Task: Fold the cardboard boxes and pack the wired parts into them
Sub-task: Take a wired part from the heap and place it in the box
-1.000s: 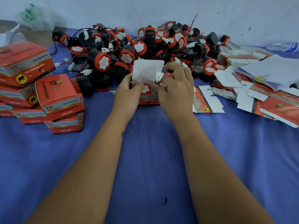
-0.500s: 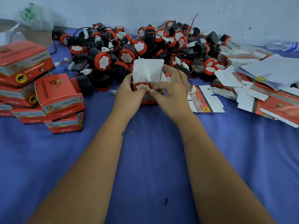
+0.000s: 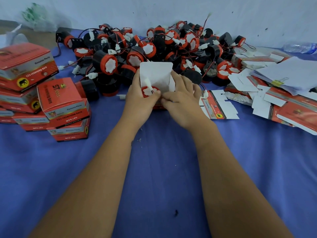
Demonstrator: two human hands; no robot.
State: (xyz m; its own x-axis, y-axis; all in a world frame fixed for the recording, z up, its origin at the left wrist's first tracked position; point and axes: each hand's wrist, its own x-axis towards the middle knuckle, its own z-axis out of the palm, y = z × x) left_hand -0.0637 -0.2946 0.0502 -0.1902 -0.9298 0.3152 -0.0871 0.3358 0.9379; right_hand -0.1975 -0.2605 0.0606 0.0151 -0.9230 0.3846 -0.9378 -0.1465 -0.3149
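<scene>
Packed boxes (image 3: 61, 102) at my left: "Genuine Parts", "12v reversing horn", "QTY:1PC", "ST", elephant emblem. Flat box (image 3: 217, 107) beside my right hand: elephant emblem.

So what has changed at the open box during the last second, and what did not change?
The right hand came down from the white connector at the lid to the box's front edge. The wired part sank into the open box, and its connector now lies on its red face. The left hand kept its hold on the box. The part pile and the packed boxes did not move.
</scene>
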